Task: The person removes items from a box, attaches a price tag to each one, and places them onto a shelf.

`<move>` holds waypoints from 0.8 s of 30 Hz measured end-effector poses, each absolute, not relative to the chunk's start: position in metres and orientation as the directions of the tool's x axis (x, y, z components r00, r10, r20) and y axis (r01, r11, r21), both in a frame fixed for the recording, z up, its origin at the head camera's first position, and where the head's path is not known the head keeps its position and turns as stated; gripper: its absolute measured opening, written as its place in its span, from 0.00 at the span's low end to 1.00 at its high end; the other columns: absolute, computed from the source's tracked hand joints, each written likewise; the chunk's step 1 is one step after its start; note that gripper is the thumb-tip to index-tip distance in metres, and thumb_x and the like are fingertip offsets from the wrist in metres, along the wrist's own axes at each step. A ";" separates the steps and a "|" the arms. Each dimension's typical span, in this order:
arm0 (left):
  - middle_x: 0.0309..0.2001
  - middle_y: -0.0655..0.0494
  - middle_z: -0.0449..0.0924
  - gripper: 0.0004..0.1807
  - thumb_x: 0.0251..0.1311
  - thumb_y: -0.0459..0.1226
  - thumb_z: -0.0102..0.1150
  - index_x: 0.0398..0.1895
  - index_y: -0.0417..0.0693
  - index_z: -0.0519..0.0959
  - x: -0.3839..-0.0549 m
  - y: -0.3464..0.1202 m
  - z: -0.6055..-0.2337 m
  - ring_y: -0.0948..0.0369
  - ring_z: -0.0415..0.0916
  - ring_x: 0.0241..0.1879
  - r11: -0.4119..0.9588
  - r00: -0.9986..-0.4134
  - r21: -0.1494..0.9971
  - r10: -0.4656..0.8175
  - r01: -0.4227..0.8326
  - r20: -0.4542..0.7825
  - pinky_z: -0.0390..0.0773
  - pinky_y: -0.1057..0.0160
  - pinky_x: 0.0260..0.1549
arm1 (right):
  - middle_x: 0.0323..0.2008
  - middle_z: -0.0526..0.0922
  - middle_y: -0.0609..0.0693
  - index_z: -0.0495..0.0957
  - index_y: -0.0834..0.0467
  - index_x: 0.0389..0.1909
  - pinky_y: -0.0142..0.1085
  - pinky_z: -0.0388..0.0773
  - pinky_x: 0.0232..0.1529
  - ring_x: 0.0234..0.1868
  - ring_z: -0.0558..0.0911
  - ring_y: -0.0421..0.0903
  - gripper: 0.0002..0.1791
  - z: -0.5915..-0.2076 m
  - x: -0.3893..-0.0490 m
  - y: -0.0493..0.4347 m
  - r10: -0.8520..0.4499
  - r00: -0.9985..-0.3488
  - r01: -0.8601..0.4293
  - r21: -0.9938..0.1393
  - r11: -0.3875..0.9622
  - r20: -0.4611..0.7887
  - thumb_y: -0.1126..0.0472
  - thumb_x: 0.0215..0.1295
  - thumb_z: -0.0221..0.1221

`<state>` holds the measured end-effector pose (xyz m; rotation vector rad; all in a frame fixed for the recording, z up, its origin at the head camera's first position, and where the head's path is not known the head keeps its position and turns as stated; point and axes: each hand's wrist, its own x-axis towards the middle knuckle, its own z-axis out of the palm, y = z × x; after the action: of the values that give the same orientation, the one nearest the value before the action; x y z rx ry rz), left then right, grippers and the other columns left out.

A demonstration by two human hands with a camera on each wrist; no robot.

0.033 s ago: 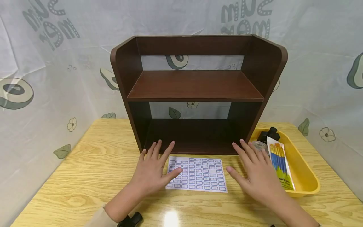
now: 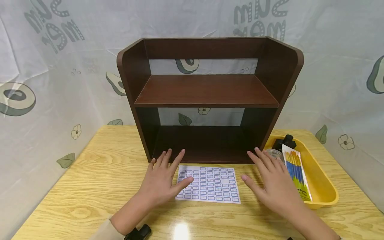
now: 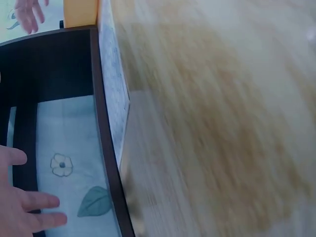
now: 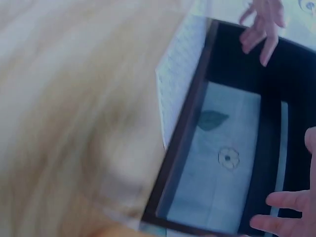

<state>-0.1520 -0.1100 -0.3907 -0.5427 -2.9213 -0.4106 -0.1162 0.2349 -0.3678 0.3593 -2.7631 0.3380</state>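
Note:
My left hand (image 2: 160, 181) hovers with fingers spread over the left edge of a white sheet of small blue-bordered labels (image 2: 208, 185). On the other side, my right hand (image 2: 274, 186) is held palm down with spread fingers, between the sheet and a yellow tray (image 2: 322, 183). Neither hand holds anything. Behind the sheet stands a dark brown two-tier shelf (image 2: 207, 90), its lower front edge just beyond the fingertips. In the left wrist view, fingers of the left hand (image 3: 24, 202) show before the shelf; the right wrist view shows the right hand (image 4: 291, 207) likewise.
Inside the yellow tray lie a packet of blue-handled paintbrushes (image 2: 297, 171), a black bottle-like object (image 2: 285, 142) and a clear round container (image 2: 274, 154), partly covered. A wooden table (image 2: 81, 180) carries everything. A printed curtain (image 2: 60, 93) hangs behind. A black object (image 2: 138, 232) sits beside the left wrist.
The right hand has shifted very slightly to the right. The left hand, sheet, shelf and tray look the same.

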 end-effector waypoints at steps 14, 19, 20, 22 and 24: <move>0.65 0.49 0.83 0.31 0.76 0.56 0.52 0.74 0.50 0.71 -0.161 -0.086 -0.384 0.51 0.80 0.66 0.619 -0.896 0.654 0.367 0.435 0.249 0.79 0.42 0.65 | 0.65 0.74 0.77 0.68 0.72 0.69 0.70 0.77 0.56 0.61 0.76 0.77 0.34 -0.344 -0.137 0.320 -0.103 -0.984 -0.157 -0.417 0.895 0.148 0.46 0.81 0.54; 0.52 0.52 0.87 0.23 0.79 0.51 0.50 0.65 0.49 0.78 -0.167 -0.069 -0.383 0.59 0.83 0.53 0.480 -0.896 0.778 0.377 0.405 0.234 0.84 0.54 0.58 | 0.62 0.74 0.81 0.68 0.76 0.67 0.67 0.82 0.51 0.56 0.79 0.80 0.32 -0.345 -0.148 0.349 -0.081 -0.994 -0.105 -0.383 0.918 0.076 0.50 0.80 0.55; 0.51 0.51 0.87 0.21 0.80 0.51 0.50 0.64 0.49 0.79 -0.168 -0.065 -0.383 0.59 0.83 0.51 0.456 -0.896 0.796 0.380 0.399 0.232 0.84 0.56 0.56 | 0.61 0.74 0.82 0.68 0.77 0.66 0.66 0.82 0.50 0.55 0.80 0.79 0.31 -0.345 -0.150 0.354 -0.077 -0.995 -0.097 -0.380 0.920 0.068 0.52 0.80 0.56; 0.49 0.48 0.88 0.20 0.81 0.50 0.49 0.61 0.48 0.80 -0.170 -0.056 -0.383 0.58 0.85 0.49 0.404 -0.889 0.827 0.396 0.391 0.227 0.84 0.60 0.53 | 0.58 0.75 0.83 0.68 0.78 0.63 0.65 0.84 0.49 0.51 0.82 0.79 0.30 -0.346 -0.153 0.361 -0.069 -0.996 -0.082 -0.372 0.925 0.047 0.55 0.79 0.58; 0.48 0.45 0.88 0.20 0.81 0.49 0.47 0.59 0.47 0.80 -0.172 -0.047 -0.383 0.56 0.86 0.48 0.353 -0.880 0.856 0.424 0.378 0.214 0.84 0.64 0.51 | 0.54 0.76 0.84 0.68 0.80 0.60 0.63 0.85 0.46 0.49 0.82 0.78 0.29 -0.347 -0.156 0.367 -0.058 -0.998 -0.061 -0.363 0.930 0.020 0.56 0.78 0.59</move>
<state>-0.1716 -0.0466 -0.3834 -0.7768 -2.6207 -1.6374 -0.1557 0.3672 -0.3466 0.0949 -3.0775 0.5796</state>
